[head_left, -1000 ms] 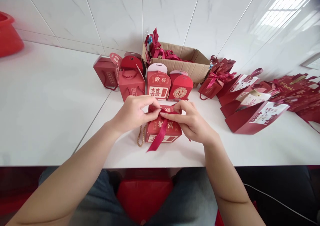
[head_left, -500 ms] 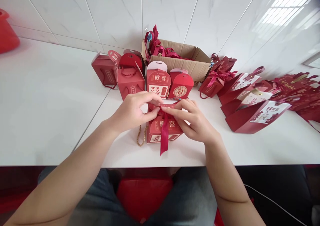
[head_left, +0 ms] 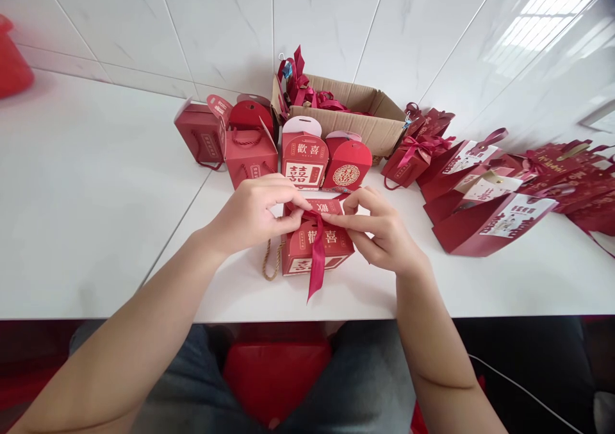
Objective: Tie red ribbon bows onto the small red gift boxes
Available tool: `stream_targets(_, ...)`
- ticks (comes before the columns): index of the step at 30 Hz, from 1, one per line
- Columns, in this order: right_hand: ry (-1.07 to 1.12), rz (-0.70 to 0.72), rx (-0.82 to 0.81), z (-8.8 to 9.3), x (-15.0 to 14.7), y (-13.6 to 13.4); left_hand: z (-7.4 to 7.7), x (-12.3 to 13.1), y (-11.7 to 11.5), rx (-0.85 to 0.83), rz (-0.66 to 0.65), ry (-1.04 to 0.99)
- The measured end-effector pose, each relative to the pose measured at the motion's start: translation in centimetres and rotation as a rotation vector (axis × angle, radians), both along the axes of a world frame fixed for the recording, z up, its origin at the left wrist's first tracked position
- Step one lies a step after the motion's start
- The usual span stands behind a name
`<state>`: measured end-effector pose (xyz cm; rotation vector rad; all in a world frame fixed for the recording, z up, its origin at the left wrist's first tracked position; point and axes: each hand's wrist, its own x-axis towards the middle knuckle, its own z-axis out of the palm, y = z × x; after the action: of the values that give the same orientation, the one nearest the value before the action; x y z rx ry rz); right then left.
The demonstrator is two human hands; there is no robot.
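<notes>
A small red gift box (head_left: pixel 300 242) with gold lettering stands on the white table in front of me. A dark red ribbon (head_left: pixel 317 261) crosses its top, and one tail hangs down the front past the box's lower edge. My left hand (head_left: pixel 262 213) pinches the ribbon at the top of the box between thumb and fingers. From the other side, my right hand (head_left: pixel 377 229) grips the ribbon at the same spot with thumb and index finger close together. A twisted gold cord handle (head_left: pixel 271 261) hangs at the box's left side. My fingers partly hide the ribbon's crossing.
Several red gift boxes (head_left: pixel 303 158) stand just behind. A cardboard box (head_left: pixel 355 126) of red ribbons sits against the tiled wall. Red gift bags (head_left: pixel 494 225) crowd the right side. A red plastic object (head_left: pixel 12 62) is at the far left.
My right hand has shifted slightly right and down, uncovering more of the box top. The ribbon's hanging tail has swung slightly. Both hands stay at the ribbon.
</notes>
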<state>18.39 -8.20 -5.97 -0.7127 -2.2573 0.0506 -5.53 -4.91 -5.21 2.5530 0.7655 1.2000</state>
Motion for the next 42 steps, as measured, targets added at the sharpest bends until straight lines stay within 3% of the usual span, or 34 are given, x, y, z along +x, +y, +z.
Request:
stream_targets(4, 0.068, 0.036, -0.056, 0.1, 0.0, 0.0, 0.1, -0.1, -0.2, -0.037, 0.032, 0.021)
stream_targets(12, 0.100, -0.175, -0.219, 0.3, -0.6, -0.3, 0.5, 0.3, -0.6, -0.218, 0.063, 0.028)
stream_targets(22, 0.142, -0.240, -0.250, 0.5, -0.9, -0.6, 0.1, 3.1, -0.8, -0.190, 0.133, 0.060)
stream_targets(27, 0.202, -0.294, -0.460, 0.9, -0.5, -1.1, -0.2, 3.2, -0.7, -0.159, 0.109, -0.031)
stream_targets(30, 0.126, -0.316, -0.516, 1.1, -0.2, -1.3, -0.3, 3.1, -0.6, -0.164, 0.103, -0.053)
stream_targets(36, 0.008, -0.214, -0.331, 1.4, 0.0, -1.2, -0.2, 3.0, -0.7, -0.188, 0.101, -0.087)
stream_targets(42, -0.008, 0.036, -0.190, 1.1, -0.4, -1.8, -0.1, 2.9, -0.6, -0.183, 0.161, -0.022)
